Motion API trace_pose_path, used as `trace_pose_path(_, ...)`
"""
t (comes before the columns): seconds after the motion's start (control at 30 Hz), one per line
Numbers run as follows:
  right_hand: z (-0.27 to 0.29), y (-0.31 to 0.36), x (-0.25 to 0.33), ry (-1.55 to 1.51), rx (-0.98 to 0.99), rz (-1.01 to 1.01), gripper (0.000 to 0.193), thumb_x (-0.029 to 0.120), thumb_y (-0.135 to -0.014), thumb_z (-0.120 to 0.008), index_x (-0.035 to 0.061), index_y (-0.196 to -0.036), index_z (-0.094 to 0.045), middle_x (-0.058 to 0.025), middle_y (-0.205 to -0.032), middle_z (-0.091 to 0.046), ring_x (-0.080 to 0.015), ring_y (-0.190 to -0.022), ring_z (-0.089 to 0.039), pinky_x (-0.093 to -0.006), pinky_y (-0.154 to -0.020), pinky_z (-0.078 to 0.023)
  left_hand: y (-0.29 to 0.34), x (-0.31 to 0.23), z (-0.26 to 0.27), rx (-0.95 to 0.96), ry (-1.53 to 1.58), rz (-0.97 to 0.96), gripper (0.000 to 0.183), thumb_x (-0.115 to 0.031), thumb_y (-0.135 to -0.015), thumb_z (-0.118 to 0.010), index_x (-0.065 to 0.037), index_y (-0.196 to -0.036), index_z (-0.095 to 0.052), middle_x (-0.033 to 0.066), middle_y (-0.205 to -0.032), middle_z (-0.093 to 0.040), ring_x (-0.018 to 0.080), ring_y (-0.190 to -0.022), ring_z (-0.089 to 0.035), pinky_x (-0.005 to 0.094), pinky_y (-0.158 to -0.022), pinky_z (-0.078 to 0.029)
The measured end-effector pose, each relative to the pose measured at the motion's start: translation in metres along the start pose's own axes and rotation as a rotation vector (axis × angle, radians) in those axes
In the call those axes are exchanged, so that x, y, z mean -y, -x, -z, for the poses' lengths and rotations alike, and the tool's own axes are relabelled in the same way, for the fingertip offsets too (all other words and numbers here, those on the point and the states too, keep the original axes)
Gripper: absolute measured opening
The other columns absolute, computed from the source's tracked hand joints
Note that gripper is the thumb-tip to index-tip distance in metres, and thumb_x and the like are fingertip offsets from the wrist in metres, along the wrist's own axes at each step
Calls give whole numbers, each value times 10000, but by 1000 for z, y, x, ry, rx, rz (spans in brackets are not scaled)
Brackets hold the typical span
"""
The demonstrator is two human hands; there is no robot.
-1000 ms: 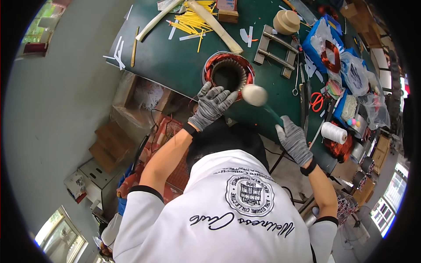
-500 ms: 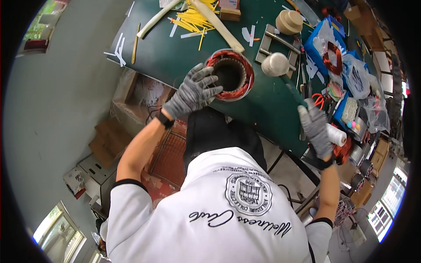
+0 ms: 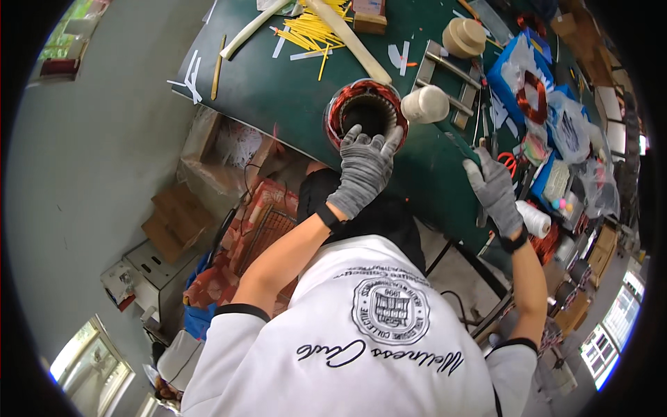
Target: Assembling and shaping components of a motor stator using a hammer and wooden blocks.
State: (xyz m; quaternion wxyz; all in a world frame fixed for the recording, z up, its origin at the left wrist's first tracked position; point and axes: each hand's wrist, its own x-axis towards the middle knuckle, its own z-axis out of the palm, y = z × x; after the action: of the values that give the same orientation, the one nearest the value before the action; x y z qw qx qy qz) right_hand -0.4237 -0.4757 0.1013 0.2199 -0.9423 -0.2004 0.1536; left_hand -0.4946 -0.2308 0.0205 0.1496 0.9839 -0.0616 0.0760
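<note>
A round motor stator (image 3: 347,99) with red copper windings around its open bore stands near the front edge of the green table. My left hand (image 3: 365,170), in a grey glove, grips its near rim; the fingertips curl over toward the bore and the thumb lies along the right side. In my gloved right hand (image 3: 493,192) is the dark green handle of a mallet (image 3: 424,105). The mallet's pale, cylindrical head points left, close beside the stator's right rim. Whether the head touches the windings, I cannot tell.
Pale wooden sticks (image 3: 347,40) and yellow strips (image 3: 309,31) lie at the back. Right of the stator are a metal frame (image 3: 429,68), a round wooden block (image 3: 464,37), blue bins (image 3: 511,76), red-handled scissors (image 3: 508,164) and a white thread spool (image 3: 533,218).
My left hand has moved from the stator's left side to its near rim, fingers now curled. The mallet head has come slightly left and closer to the stator.
</note>
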Motion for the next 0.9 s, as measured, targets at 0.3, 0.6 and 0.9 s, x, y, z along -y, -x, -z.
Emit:
trace_pose_path(0.3, -50, 19, -50, 607, -132, 515, 303, 190, -868, -545, -15, -1090, -540, -259, -998, -590, -359, -789, -601, -404, -643, -490, -13, 68, 18, 137, 91, -500, 515, -364, -775, -583, -210, -1259, -498, 35, -786, -502, 236, -747, -487, 376, -909, -352)
trace_pose_path(0.6, 49, -35, 66, -275, -224, 40, 247, 112, -806, -587, 67, -1048, -567, -139, -975, -597, -263, -717, -602, -337, -603, -494, -4, 26, 20, 203, -127, -146, 637, -368, -736, -615, -153, -1303, -423, 91, -964, -603, 262, -968, -550, 421, -979, -297)
trace_pose_path(0.9, 19, -64, 64, 621, -97, 472, 315, 224, -848, -550, 76, -1126, -555, -198, -959, -613, -316, -759, -620, -397, -661, -505, -5, 35, 20, 109, -67, -294, 579, -324, -741, -599, -148, -1270, -443, 68, -898, -590, 266, -891, -551, 418, -857, -370)
